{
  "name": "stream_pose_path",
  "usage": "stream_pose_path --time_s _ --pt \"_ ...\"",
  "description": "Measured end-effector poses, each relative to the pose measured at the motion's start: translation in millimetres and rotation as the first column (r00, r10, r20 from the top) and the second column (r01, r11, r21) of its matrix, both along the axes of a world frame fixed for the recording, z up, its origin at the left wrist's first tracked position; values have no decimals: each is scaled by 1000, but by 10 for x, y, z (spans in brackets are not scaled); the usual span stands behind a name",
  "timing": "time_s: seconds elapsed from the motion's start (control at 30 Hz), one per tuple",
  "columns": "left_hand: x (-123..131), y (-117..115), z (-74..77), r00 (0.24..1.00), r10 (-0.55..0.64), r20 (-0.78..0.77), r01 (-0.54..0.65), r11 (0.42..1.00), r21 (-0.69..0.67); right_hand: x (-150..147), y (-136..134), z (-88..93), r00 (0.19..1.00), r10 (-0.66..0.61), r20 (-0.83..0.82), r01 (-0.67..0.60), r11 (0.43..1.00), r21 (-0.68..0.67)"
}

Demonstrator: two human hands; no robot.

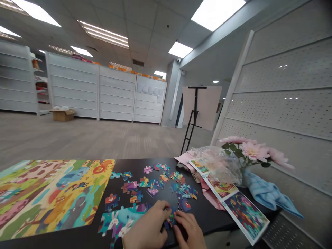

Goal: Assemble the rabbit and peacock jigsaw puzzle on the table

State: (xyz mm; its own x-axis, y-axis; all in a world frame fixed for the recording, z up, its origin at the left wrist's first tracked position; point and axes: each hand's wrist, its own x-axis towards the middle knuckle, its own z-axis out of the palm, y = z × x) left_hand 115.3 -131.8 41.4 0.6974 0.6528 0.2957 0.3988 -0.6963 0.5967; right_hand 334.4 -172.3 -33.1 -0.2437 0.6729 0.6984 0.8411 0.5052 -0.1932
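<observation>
My left hand (pixel 148 226) and my right hand (pixel 190 231) are close together near the table's front edge. Small dark-coloured puzzle pieces (pixel 170 220) sit between them, with the fingertips of both hands closed on them; the fingers cover part of these pieces. Partly under my left hand lies a joined teal section with white rabbits (pixel 114 221). Beyond the hands, loose and joined pieces are scattered, among them a purple cluster (pixel 130 186), an orange-and-blue piece (pixel 112 201) and a blue cluster (pixel 184 190).
Assembled colourful animal puzzles (pixel 77 193) cover the table's left side. On the right lie a picture sheet (pixel 243 211), clear plastic wrapping (pixel 218 162), and a blue cloth (pixel 269 192) beside pink flowers (pixel 252 150). An easel (pixel 195 110) stands behind the black table (pixel 207 218).
</observation>
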Motion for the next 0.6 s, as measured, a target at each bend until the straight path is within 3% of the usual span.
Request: stream_pose_path --time_s 0.27,0.47,0.6 --pt "-23 -29 42 983 102 -153 -97 994 45 13 17 -73 1000 -15 -2 15 1000 8" --pt "108 69 -100 921 74 -382 -61 997 45 16 68 -211 998 -49 32 47 997 54" --pt "96 100 -178 900 68 -430 -45 997 65 19 67 -252 998 -55 39 51 994 92"
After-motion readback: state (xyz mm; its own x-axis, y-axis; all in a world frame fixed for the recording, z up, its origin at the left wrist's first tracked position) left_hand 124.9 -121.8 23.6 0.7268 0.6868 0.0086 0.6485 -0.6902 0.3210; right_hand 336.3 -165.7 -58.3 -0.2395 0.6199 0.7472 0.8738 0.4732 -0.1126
